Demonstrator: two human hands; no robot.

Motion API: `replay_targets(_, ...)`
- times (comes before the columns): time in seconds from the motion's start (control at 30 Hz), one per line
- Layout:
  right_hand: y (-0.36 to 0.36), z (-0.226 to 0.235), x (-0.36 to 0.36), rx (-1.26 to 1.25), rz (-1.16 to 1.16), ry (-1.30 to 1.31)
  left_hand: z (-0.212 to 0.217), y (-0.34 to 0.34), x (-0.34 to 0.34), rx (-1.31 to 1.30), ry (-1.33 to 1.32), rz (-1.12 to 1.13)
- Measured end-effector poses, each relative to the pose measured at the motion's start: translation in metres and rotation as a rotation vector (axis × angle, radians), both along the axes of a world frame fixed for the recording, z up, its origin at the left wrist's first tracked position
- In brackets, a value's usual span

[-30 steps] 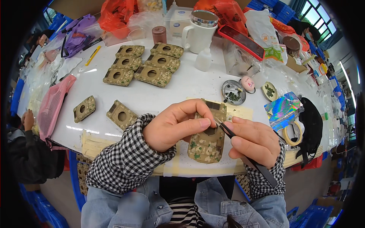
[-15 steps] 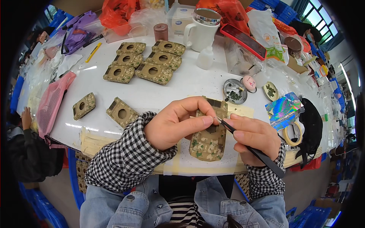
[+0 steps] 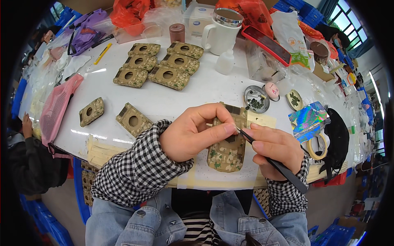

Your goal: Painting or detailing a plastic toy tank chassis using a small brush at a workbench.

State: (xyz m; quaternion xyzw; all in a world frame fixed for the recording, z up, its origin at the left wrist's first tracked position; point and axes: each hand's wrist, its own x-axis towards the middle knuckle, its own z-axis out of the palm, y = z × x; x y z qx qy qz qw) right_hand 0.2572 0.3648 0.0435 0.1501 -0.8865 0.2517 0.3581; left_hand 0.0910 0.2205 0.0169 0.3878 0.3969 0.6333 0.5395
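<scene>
In my right hand I hold black tweezers, their tips pointing up and left. Thumb and forefinger of my left hand are pinched together right at those tips; whatever sits between them is too small to make out. Below both hands a camouflage-patterned toy tank hull lies on white paper, partly covered by my fingers. Another such hull lies beside my left sleeve, and a smaller camouflage piece is further left.
Several more hulls stand grouped at the back. A round metal dish and a pale dish hold small green parts. Tape roll, white mug, dropper bottle, red-cased phone and pink mesh pouch surround the work spot.
The whole view has shifted slightly, so the table things sit a little further right. Both hands keep the same pinching pose at the tweezer tips.
</scene>
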Motion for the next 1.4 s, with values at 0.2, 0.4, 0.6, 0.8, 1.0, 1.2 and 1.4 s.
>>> replay_targets(0.2, 0.0031, -0.0016, 0.0007, -0.027, 0.027, -0.022, -0.0031, 0.0013, -0.0010, -0.051, 0.084, 0.022)
replay_targets(0.4, 0.0024, -0.0046, 0.0008, -0.092, 0.006, -0.026, -0.0076, 0.0034, 0.0023, -0.024, 0.095, 0.055)
replay_targets(0.6, 0.0053, -0.0080, 0.0021, -0.144, -0.016, -0.010, -0.0011, 0.0024, 0.0021, -0.097, 0.004, 0.021)
replay_targets(0.8, 0.0058, -0.0051, 0.0033, -0.138, -0.034, -0.038, 0.0001, 0.0022, 0.0018, -0.078, 0.016, 0.033)
replay_targets(1.0, 0.0048, -0.0057, 0.0031, -0.154, -0.030, -0.049, -0.0008, 0.0021, 0.0023, -0.009, 0.104, 0.070)
replay_targets(1.2, 0.0041, -0.0090, 0.0030, -0.190, -0.013, -0.056, -0.0010, 0.0007, 0.0039, -0.001, 0.105, 0.104)
replay_targets(1.4, 0.0022, -0.0071, 0.0091, -0.266, -0.073, -0.078, -0.0022, 0.0007, 0.0020, -0.019, 0.185, 0.146)
